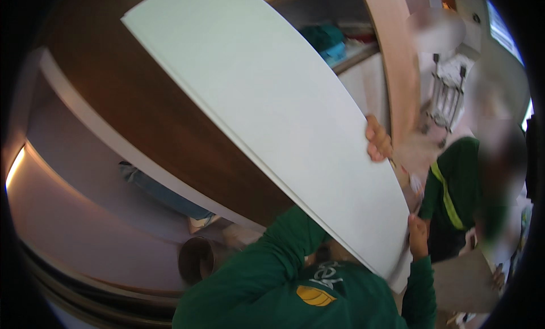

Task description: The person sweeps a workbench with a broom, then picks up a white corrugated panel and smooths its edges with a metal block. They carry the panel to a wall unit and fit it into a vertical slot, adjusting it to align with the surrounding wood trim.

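Observation:
A long white panel (255,102) slants across the view, from the far upper left down to the near right, in front of my chest. My left arm (272,238) passes underneath it. On its far right edge my left hand (378,139) shows, its fingers curled over the edge; the rest of that hand is hidden by the panel. Closer to my body, my right hand (418,236) grips the same edge, thumb up against it. A groove runs along the panel's left edge.
Left of the panel is a dark brown board (153,102) with a white-edged frame. Jeans and a shoe (201,222) show below it, near a round bin (197,258). Shelving holds a teal bag (323,38). A co-worker in green (454,187) is close at right, below a metal rack (445,96).

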{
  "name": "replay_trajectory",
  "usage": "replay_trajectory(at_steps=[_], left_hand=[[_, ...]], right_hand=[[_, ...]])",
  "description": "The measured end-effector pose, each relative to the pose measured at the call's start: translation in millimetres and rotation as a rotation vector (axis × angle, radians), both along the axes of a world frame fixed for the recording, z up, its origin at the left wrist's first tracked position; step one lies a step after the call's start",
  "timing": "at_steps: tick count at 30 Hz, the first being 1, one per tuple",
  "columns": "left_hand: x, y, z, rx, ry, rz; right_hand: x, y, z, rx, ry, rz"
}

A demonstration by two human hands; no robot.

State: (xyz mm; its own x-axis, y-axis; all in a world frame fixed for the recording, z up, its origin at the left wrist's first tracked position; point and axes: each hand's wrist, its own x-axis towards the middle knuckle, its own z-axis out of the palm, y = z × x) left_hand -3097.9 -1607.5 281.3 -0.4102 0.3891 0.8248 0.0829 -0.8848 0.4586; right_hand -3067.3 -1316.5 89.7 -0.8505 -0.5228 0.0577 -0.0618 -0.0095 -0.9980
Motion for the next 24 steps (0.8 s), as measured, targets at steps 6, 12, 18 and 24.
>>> replay_trajectory(at_steps=[6,12,18,24], left_hand=[[7.9,1.2,21.8,-0.065,0.053,0.027],[10.6,7.3,29.2,-0.068,0.077,0.033],[13.2,7.9,26.5,-0.056,0.045,0.047],[26.3,12.9,24.2,-0.025,-0.001,0.101]], right_hand=[[-9.1,-4.2,-6.4,-0.011,-0.05,0.08],[-0.4,-6.7,19.1,-0.057,-0.101,0.079],[-1.6,-3.0,8.6,-0.109,-0.134,0.125],[12.3,-6.2,12.1,-0.109,-0.109,0.109]])
